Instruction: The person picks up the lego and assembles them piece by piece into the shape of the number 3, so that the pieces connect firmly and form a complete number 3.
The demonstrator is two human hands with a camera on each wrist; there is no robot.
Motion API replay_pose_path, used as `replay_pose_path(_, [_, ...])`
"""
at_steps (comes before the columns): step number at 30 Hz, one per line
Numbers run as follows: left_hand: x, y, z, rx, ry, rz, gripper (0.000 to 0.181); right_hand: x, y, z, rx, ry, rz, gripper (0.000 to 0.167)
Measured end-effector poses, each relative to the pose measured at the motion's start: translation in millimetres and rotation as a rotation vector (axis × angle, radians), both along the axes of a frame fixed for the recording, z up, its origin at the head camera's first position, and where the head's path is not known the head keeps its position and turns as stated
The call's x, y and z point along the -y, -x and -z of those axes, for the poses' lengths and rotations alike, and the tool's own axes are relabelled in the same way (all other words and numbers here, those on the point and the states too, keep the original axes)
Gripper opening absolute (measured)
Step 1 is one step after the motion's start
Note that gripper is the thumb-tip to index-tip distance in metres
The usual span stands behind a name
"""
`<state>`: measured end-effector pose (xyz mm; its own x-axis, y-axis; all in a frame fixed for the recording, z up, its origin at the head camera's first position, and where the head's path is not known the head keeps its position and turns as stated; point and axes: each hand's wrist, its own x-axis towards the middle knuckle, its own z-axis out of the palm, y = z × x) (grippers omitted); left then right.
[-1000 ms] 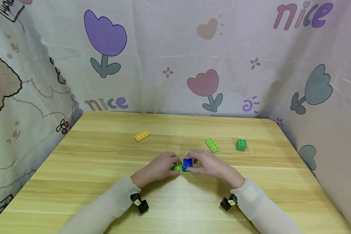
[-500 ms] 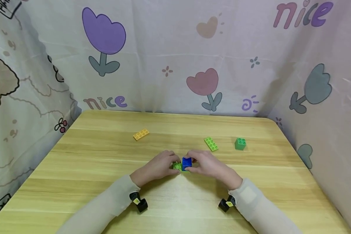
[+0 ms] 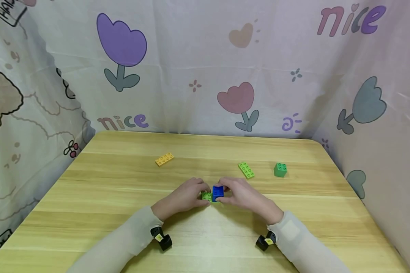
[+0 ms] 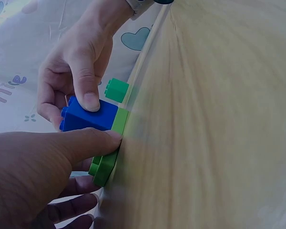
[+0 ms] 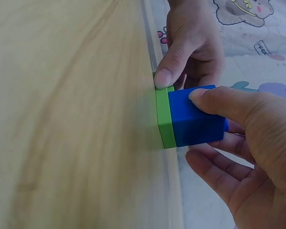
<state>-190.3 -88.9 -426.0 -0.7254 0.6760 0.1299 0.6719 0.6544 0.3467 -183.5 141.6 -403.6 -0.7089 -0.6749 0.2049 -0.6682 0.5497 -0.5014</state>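
Observation:
A blue block [image 3: 217, 192] stands on the right part of a light green plate [image 3: 206, 196] at the middle of the table. My right hand [image 3: 243, 195] pinches the blue block between thumb and fingers. With its thumb on the near edge and fingers at the far side, my left hand [image 3: 188, 196] grips the plate's left part. In the right wrist view the blue block [image 5: 195, 117] sits against the green plate [image 5: 165, 119] with no visible gap. The left wrist view shows studs on the plate [image 4: 105, 168] beside my left thumb.
Behind the hands on the wooden table [image 3: 123, 182] lie a yellow-orange plate [image 3: 164, 159] at the left, a second light green plate [image 3: 246, 170] and a green block [image 3: 280, 170] at the right. A patterned cloth [image 3: 177, 45] hangs behind the table.
Both hands keep their grips on the plate and blue block. The head view shifts slightly; the blue block appears tilted back a little less than before.

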Motion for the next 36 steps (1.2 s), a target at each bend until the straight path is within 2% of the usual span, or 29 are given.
replay_pose_path(7, [0.6,0.0,-0.1,-0.003,-0.011,0.007,0.032,-1.6,1.6,0.1,0.013,-0.025,-0.006,0.032])
replay_pose_path(17, [0.7,-0.4,-1.5,-0.013,0.004,-0.001,0.034,-10.7,6.5,0.8,0.09,-0.029,-0.014,0.038])
replay_pose_path(25, [0.1,0.5,-4.4,0.015,0.032,-0.019,0.037,-18.0,10.1,0.0,0.168,-0.002,-0.004,0.038])
replay_pose_path(32, [5.4,5.3,-8.3,0.07,0.036,-0.03,0.043,-17.7,10.6,0.6,0.177,0.005,0.005,0.037])
replay_pose_path(36, [12.3,10.3,-11.1,0.077,0.022,-0.047,0.043,-17.9,10.3,1.0,0.176,0.015,-0.005,0.037])
